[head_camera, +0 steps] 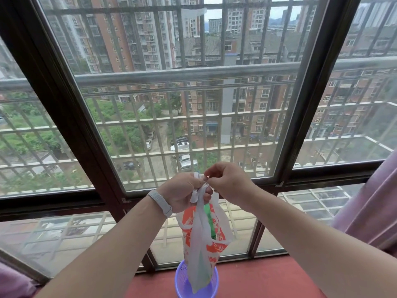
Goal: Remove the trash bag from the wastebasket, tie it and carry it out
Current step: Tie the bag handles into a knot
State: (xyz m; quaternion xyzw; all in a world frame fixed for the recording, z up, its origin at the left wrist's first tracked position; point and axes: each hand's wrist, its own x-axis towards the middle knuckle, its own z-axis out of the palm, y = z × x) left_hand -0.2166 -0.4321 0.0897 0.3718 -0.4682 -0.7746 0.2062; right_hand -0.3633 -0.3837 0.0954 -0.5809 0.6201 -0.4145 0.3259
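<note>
A white trash bag [204, 239] with orange and green print hangs in the air in front of the window. Its bottom tip dangles just inside a small purple wastebasket [182, 282] that stands on the red sill. My left hand [182, 191], with a grey band on the wrist, grips the bunched top of the bag. My right hand [225, 180] pinches the bag's white handles right next to the left hand, fingers closed on the plastic. Both hands touch at the top of the bag.
A large barred window with dark frames [71, 117] fills the view straight ahead. The red sill [257, 280] runs along the bottom. Pink curtain fabric [373, 211] hangs at the right, and more shows at the lower left corner.
</note>
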